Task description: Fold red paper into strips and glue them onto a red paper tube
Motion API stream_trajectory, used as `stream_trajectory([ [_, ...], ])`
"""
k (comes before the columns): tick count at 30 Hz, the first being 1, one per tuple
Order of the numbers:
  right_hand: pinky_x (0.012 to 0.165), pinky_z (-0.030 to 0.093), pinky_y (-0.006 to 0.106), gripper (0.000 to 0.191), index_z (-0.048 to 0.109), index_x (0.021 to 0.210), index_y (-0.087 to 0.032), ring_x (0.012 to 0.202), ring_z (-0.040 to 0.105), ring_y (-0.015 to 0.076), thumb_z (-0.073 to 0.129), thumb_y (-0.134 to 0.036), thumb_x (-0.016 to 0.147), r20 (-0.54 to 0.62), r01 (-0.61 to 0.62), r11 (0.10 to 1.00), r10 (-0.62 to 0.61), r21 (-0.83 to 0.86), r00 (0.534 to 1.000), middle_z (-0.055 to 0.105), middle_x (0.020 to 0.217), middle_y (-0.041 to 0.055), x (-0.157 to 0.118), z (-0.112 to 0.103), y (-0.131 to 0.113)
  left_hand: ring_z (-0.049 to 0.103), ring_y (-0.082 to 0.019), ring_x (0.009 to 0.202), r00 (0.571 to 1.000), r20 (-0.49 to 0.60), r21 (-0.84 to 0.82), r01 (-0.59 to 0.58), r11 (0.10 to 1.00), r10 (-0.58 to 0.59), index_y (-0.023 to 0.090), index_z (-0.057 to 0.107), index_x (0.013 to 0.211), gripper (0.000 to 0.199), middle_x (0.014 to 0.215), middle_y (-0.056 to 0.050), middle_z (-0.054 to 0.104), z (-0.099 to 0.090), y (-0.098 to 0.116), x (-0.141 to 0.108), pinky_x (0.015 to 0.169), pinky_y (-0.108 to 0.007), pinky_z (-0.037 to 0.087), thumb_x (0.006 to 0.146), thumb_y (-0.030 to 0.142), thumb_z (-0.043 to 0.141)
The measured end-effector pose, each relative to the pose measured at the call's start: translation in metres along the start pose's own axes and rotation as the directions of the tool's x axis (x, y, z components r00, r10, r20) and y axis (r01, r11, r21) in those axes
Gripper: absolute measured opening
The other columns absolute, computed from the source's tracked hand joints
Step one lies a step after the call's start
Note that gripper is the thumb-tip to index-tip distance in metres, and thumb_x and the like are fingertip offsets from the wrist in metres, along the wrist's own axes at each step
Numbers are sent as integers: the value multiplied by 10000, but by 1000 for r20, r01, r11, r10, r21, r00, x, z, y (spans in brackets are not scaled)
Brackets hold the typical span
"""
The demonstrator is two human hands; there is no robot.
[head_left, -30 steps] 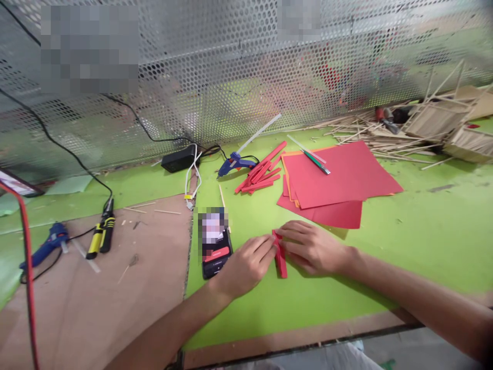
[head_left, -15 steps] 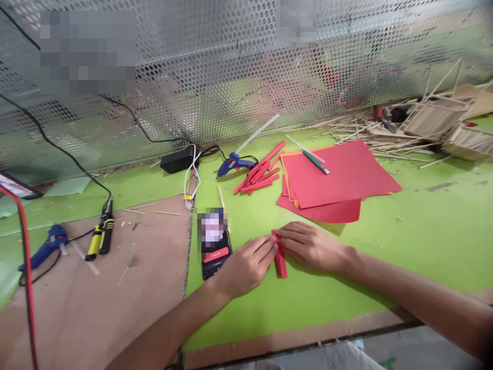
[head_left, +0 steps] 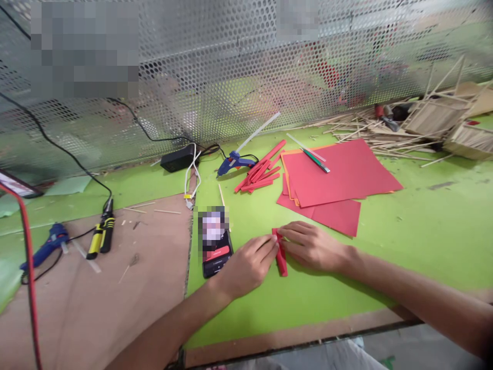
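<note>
A narrow folded strip of red paper (head_left: 282, 263) lies on the green table between my hands. From its left side, the fingertips of my left hand (head_left: 252, 259) pinch the upper part of the strip. My right hand (head_left: 310, 245) grips that same part from the right, fingers together. The fingers partly cover the strip's upper half, while its lower end sticks out toward me. Just left of my left hand lies a phone (head_left: 216, 267) with a lit screen. Beyond my right hand rests a stack of red paper sheets (head_left: 339, 177), with a green-handled craft knife (head_left: 315, 160) on top.
Folded red strips (head_left: 258, 177) lie in a pile beside a blue glue gun (head_left: 233, 163). A black power adapter (head_left: 177, 158) stands near the perforated metal screen (head_left: 231, 77). Thin wooden sticks (head_left: 370, 136) are heaped at back right. Another blue glue gun (head_left: 50, 244) is at left.
Both hands stay almost in place on the red paper strip. The lower red sheet's front corner now reaches nearer to me.
</note>
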State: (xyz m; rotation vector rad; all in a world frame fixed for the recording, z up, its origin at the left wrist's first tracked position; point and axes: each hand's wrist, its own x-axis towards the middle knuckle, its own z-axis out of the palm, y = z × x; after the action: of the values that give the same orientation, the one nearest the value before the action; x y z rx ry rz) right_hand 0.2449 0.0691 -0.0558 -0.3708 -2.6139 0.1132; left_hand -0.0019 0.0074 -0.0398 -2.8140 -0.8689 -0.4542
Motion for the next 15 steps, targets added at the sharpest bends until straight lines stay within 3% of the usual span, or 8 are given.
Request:
stream_trajectory([
  [8, 953, 627, 447, 91, 703, 1041, -124, 1079, 723, 280, 636, -177, 1010, -1, 3, 999, -3, 49, 1000, 766, 1126, 164, 4, 0, 1, 704, -287, 1235, 1000, -3, -17, 4, 1000, -4, -10, 698, 1283, 347, 1283, -209, 754, 1, -1, -1, 1077, -404, 598, 1037, 87, 473],
  [15, 933, 636, 465, 223, 690, 1204, -86, 1053, 740, 288, 609, -159, 1009, -75, -30, 997, 36, 71, 997, 782, 1158, 186, 4, 1, 1, 712, -300, 1211, 1000, -3, 11, 2, 1000, -2, -36, 687, 1285, 334, 1283, -237, 744, 0, 3, 0, 1074, -413, 600, 1022, 95, 529],
])
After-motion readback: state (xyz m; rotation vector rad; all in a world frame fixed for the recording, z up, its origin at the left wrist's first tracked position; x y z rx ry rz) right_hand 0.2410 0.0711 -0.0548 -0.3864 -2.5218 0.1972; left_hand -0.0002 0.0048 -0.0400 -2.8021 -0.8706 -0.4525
